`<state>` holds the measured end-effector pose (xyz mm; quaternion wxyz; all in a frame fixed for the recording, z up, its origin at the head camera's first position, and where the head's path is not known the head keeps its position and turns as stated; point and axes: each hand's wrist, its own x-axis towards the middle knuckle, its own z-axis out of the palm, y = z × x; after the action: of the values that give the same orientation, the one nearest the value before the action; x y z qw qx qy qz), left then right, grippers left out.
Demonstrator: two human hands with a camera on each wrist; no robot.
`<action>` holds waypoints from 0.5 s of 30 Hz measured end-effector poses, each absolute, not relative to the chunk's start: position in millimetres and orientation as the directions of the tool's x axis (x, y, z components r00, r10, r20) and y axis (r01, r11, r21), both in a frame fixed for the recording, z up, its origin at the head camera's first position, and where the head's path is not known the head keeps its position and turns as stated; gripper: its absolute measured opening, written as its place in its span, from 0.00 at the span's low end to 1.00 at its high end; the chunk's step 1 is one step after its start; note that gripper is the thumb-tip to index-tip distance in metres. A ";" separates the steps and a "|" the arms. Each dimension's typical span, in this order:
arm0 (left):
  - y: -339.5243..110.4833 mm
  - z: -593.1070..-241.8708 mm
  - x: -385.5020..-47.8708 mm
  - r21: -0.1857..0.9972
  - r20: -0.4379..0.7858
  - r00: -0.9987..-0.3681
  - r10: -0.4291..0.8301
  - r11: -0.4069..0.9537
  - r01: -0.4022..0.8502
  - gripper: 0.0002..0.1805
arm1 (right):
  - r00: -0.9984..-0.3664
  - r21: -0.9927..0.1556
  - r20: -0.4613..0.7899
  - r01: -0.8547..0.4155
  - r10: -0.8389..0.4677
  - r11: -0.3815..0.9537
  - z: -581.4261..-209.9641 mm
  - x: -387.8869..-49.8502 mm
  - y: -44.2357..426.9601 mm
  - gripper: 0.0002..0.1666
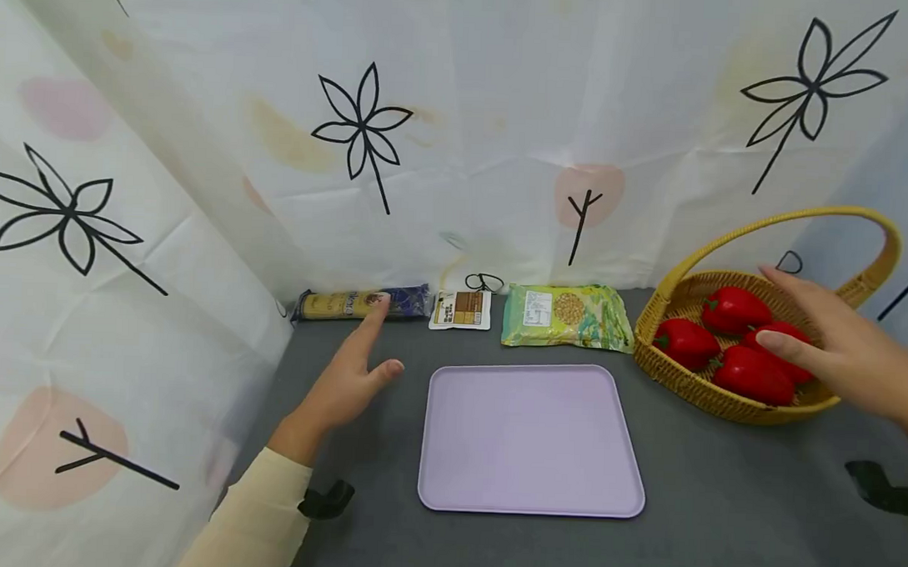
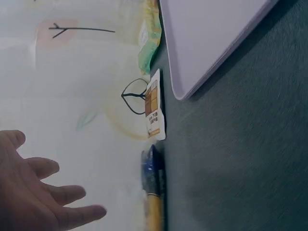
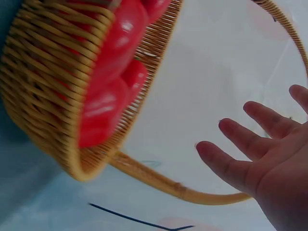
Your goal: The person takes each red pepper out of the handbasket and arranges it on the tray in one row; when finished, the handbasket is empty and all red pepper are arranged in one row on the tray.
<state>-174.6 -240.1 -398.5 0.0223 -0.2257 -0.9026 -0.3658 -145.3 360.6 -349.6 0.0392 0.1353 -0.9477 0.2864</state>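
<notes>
My left hand [image 1: 345,384] hovers over the left part of the table, fingers straight and holding nothing. Its index finger overlaps a long blue-and-yellow packet [image 1: 333,304] in the head view, but the left wrist view shows the fingers [image 2: 67,194] apart from that packet. Over the right side of a wicker basket [image 1: 690,400] is my right hand [image 1: 846,339], spread and holding nothing. Several red bell peppers [image 1: 754,375] lie in the basket, partly hidden by this hand. In the right wrist view the fingers [image 3: 231,166] are clear of the peppers [image 3: 103,113].
A pale purple tray [image 1: 531,440] lies flat mid-table. Behind it, along the back edge, are a small white-and-brown pouch [image 1: 460,310] and a green-yellow bag [image 1: 601,318]. The basket's tall arched handle [image 1: 787,215] rises at the right. Patterned cloth [image 1: 489,134] hangs behind and at the left.
</notes>
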 end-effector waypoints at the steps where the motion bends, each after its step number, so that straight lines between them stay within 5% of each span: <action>1: -241.8 -404.5 -173.8 0.683 0.215 -0.898 0.384 0.598 0.419 0.58 | -0.961 -0.546 0.154 -0.278 -0.231 0.791 -353.3 -145.5 361.6 0.50; 8: -241.5 -444.4 -169.0 0.917 0.227 -0.903 0.365 0.233 0.325 0.54 | -0.966 -0.677 0.145 -0.254 -0.212 0.691 -378.7 -144.9 366.9 0.47; 15: -221.2 -479.5 -154.9 0.979 0.193 -0.921 0.339 0.002 0.206 0.56 | -0.977 -0.703 0.065 -0.190 -0.205 0.685 -400.7 -149.2 367.3 0.47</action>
<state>-154.9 -221.2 -479.5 -0.0490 -0.1928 -0.7062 -0.6795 -149.2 367.3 -400.7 -0.0094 0.1075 -0.9178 0.3820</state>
